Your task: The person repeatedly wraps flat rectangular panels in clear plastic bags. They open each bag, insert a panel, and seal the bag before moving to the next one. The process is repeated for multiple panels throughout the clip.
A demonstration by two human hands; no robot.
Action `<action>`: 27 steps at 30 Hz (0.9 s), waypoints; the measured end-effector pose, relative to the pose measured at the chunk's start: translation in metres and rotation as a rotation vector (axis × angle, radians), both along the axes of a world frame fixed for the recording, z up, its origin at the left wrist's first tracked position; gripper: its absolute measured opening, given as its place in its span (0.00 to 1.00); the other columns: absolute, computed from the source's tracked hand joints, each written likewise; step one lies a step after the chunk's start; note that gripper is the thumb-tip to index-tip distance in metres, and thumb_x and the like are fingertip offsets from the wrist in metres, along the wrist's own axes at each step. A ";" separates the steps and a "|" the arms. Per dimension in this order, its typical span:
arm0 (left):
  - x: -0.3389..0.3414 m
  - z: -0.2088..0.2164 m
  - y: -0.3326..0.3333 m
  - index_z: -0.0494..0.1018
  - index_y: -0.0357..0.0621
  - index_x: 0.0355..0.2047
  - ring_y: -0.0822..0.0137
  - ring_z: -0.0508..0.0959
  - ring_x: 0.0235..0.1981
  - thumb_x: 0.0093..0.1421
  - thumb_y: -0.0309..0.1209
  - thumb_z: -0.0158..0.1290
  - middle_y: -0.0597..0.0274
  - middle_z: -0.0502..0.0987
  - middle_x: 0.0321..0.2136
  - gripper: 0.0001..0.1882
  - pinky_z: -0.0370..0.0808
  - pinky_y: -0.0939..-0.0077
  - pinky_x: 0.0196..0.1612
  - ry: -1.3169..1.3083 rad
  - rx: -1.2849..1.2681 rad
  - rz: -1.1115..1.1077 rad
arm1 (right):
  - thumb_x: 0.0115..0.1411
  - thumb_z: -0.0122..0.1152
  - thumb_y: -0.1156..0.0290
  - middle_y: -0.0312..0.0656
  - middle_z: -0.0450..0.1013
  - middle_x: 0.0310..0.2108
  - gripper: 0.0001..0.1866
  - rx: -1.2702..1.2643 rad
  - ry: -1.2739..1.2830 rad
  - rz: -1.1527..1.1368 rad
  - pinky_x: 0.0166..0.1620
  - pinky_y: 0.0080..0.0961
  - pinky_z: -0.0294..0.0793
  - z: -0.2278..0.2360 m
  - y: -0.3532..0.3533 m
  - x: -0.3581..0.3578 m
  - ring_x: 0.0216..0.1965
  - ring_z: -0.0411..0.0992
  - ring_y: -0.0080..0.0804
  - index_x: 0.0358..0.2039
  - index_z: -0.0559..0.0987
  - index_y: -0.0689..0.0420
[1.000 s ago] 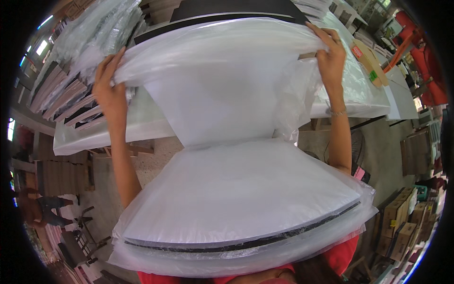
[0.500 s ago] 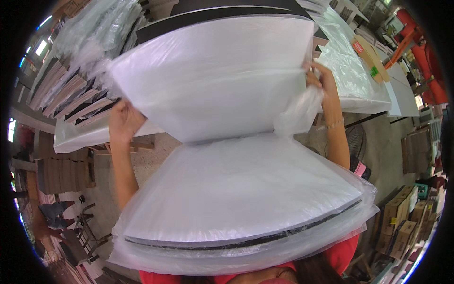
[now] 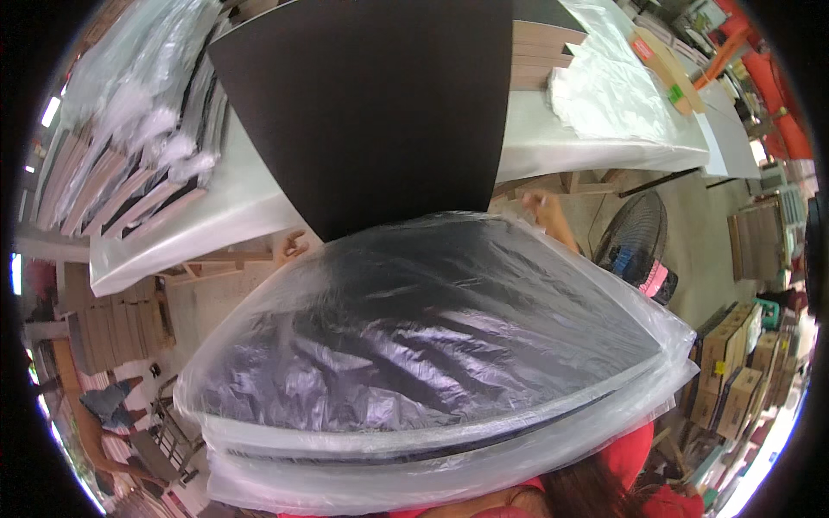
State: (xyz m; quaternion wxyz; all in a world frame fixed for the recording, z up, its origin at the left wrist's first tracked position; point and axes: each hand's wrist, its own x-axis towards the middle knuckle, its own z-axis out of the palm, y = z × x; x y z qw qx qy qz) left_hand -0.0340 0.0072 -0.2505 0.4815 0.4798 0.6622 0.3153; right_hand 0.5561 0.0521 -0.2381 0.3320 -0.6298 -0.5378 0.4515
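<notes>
A large flat black panel [image 3: 389, 121] stands slanted in front of me. Its lower end meets a clear plastic bag [image 3: 414, 345] that spreads over my lap, with dark and white layers showing through the film. At the bag's upper left edge, beside the panel's lower left corner, is my left hand [image 3: 294, 247], fingers curled at the film. My right hand [image 3: 542, 209] is at the bag's upper right edge, its fingers likewise curled and partly hidden behind the film.
Behind the panel runs a white-covered table [image 3: 596, 160]. Plastic-wrapped panels [image 3: 138, 164] are stacked on its left, and loose plastic film [image 3: 609, 95] and a cardboard piece [image 3: 669, 73] lie right. A black fan [image 3: 635, 237] stands on the floor; cardboard boxes [image 3: 725, 371] are at lower right.
The raised white sheet between my hands is gone from view, and the black panel now shows there. Both hands have come down and inward to the bag's upper edge.
</notes>
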 end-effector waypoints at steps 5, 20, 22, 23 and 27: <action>0.045 0.163 0.046 0.71 0.41 0.46 0.72 0.70 0.43 0.60 0.36 0.54 0.63 0.73 0.38 0.17 0.65 0.78 0.49 0.048 0.228 -0.331 | 0.64 0.40 0.41 0.30 0.58 0.28 0.34 0.263 0.524 -0.042 0.28 0.16 0.58 0.212 0.034 -0.044 0.23 0.54 0.16 0.53 0.66 0.61; 0.195 0.273 0.057 0.70 0.39 0.42 0.78 0.73 0.36 0.59 0.32 0.55 0.66 0.74 0.34 0.14 0.70 0.83 0.40 -0.324 0.363 -0.479 | 0.50 0.65 0.76 0.40 0.63 0.46 0.44 0.301 0.400 0.835 0.52 0.25 0.68 0.256 0.051 -0.160 0.49 0.65 0.27 0.63 0.49 0.54; 0.180 0.278 0.058 0.71 0.39 0.41 0.79 0.72 0.34 0.58 0.36 0.56 0.68 0.74 0.32 0.15 0.69 0.84 0.38 -0.332 0.341 -0.434 | 0.50 0.66 0.78 0.42 0.66 0.45 0.45 0.140 0.492 0.784 0.50 0.24 0.69 0.248 0.050 -0.160 0.48 0.67 0.27 0.63 0.50 0.54; 0.178 0.280 0.058 0.71 0.40 0.39 0.80 0.71 0.32 0.57 0.37 0.57 0.69 0.73 0.29 0.15 0.68 0.85 0.36 -0.366 0.289 -0.451 | 0.50 0.64 0.79 0.42 0.68 0.42 0.43 0.175 0.476 0.765 0.50 0.25 0.69 0.246 0.049 -0.163 0.46 0.68 0.28 0.63 0.51 0.53; 0.167 0.284 0.056 0.73 0.42 0.33 0.82 0.67 0.25 0.54 0.42 0.60 0.72 0.69 0.23 0.16 0.63 0.87 0.28 -0.325 0.156 -0.562 | 0.50 0.58 0.83 0.42 0.71 0.35 0.38 0.281 0.348 0.717 0.48 0.27 0.70 0.245 0.044 -0.171 0.41 0.71 0.30 0.61 0.57 0.50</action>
